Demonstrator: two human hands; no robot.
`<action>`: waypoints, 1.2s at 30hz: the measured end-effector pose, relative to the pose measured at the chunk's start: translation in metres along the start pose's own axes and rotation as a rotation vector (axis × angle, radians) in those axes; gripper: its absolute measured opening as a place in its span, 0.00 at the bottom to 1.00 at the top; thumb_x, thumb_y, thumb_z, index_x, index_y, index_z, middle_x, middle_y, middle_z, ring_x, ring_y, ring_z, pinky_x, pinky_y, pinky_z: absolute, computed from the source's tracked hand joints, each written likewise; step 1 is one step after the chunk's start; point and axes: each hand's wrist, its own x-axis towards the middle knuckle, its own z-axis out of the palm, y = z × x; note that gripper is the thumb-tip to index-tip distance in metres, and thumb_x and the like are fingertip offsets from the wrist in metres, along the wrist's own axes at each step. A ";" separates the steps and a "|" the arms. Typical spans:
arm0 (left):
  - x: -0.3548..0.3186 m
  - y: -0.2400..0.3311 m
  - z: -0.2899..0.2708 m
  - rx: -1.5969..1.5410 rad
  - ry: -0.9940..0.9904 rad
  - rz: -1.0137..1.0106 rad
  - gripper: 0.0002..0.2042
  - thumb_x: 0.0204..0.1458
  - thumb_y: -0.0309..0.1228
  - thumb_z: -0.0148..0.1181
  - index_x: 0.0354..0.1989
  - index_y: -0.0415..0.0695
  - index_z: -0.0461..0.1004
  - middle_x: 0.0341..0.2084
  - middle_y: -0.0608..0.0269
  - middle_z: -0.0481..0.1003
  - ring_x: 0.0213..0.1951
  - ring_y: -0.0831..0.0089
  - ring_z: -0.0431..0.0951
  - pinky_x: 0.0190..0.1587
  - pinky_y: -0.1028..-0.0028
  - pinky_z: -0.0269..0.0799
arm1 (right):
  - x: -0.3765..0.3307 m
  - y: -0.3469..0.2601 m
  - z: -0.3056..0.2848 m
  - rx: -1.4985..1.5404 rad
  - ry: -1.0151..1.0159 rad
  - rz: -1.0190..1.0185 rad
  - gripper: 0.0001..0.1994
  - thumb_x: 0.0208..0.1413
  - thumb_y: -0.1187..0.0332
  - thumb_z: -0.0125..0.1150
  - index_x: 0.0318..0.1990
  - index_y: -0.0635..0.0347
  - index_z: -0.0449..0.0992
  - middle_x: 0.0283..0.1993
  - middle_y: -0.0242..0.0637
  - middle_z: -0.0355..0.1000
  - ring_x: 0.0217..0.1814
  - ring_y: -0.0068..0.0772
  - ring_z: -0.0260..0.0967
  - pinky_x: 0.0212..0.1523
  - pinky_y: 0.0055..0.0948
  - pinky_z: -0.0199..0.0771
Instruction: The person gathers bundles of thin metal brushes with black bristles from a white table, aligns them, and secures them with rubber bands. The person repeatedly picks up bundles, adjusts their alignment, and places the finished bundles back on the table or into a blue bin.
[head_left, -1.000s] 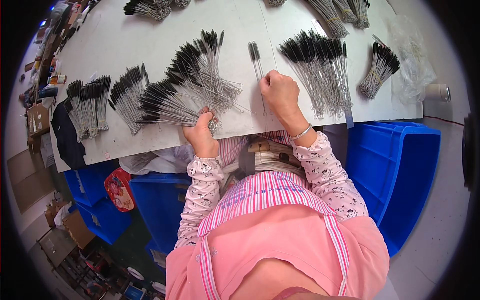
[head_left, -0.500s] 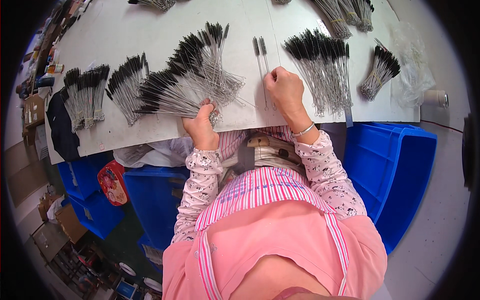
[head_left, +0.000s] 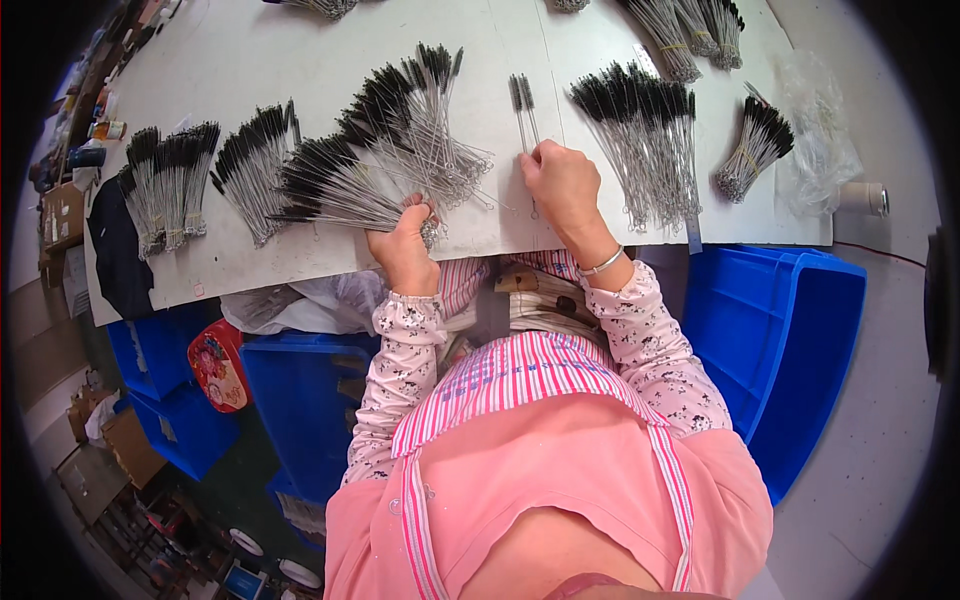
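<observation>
Thin wire brushes with black bristle tips lie in heaps on a pale grey table (head_left: 300, 60). My left hand (head_left: 402, 238) grips the wire ends of a fanned bunch of brushes (head_left: 345, 185) at the table's near edge. A larger loose heap of brushes (head_left: 425, 120) spreads just behind it. My right hand (head_left: 562, 183) rests on the table with its fingers on the wire ends of two brushes (head_left: 521, 100) laid side by side, bristles pointing away from me.
More brush piles lie right (head_left: 640, 125) and left (head_left: 250, 165), with tied bundles (head_left: 750, 150) far right beside clear plastic bags (head_left: 820, 130). Blue plastic crates (head_left: 790, 340) stand under and beside the table. A red round tin (head_left: 215, 365) sits lower left.
A second brush now lies beside the first in front of my right hand. The right hand has shifted slightly toward them. The left hand keeps its grip on the bunch.
</observation>
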 end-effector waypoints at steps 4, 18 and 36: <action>0.001 -0.001 0.000 -0.019 -0.009 -0.016 0.20 0.38 0.13 0.57 0.44 0.32 0.71 0.35 0.55 0.76 0.35 0.68 0.78 0.33 0.73 0.75 | 0.002 0.003 0.004 0.086 0.008 -0.011 0.11 0.47 0.63 0.60 0.25 0.63 0.77 0.23 0.48 0.74 0.25 0.48 0.74 0.28 0.41 0.74; 0.005 -0.008 -0.005 -0.027 -0.016 -0.008 0.18 0.38 0.14 0.57 0.43 0.31 0.70 0.33 0.54 0.76 0.30 0.67 0.77 0.28 0.72 0.74 | 0.006 -0.002 -0.041 1.507 -0.441 0.507 0.07 0.48 0.72 0.62 0.23 0.60 0.71 0.14 0.23 0.60 0.10 0.11 0.45 0.10 0.17 0.40; 0.000 -0.003 0.000 -0.026 -0.009 0.015 0.22 0.38 0.13 0.56 0.47 0.32 0.68 0.35 0.55 0.75 0.35 0.67 0.77 0.34 0.72 0.75 | 0.034 -0.044 0.000 1.373 -0.300 0.215 0.16 0.51 0.75 0.58 0.47 0.73 0.69 0.27 0.36 0.71 0.16 0.16 0.59 0.13 0.17 0.59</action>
